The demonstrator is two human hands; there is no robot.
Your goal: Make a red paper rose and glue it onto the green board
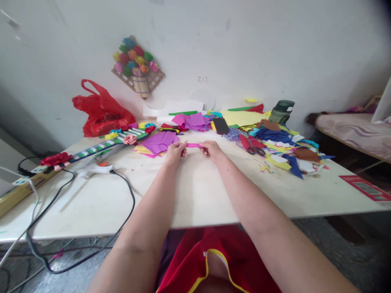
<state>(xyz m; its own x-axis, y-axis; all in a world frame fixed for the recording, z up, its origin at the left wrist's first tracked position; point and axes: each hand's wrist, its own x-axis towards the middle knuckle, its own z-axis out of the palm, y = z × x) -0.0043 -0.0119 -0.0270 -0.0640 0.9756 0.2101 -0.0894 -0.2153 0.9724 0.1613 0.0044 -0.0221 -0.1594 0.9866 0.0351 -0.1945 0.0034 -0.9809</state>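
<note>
pink paper strip (193, 145) | narrow, flat, stretched level | ends pinched at left and right | just above counter (198, 191), near purple sheets

bare forearms, red yellow-trimmed garment (195, 260), perhaps shorts

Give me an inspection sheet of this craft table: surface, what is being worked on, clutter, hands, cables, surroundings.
Surface: pale table, bare in front, crowded at the back.
Job's things: pink paper strip held between both hands; purple paper sheets just behind.
Clutter: coloured paper scraps, red-handled scissors, dark phone, green bottle, red plastic bag, long board with paper flowers, white glue gun.
Hands: left hand and right hand each pinch one end of the strip.
Cables: black cable loops off the table's front edge; more at far left.
Surroundings: white wall with paper flower bouquet; bed at right.
</note>
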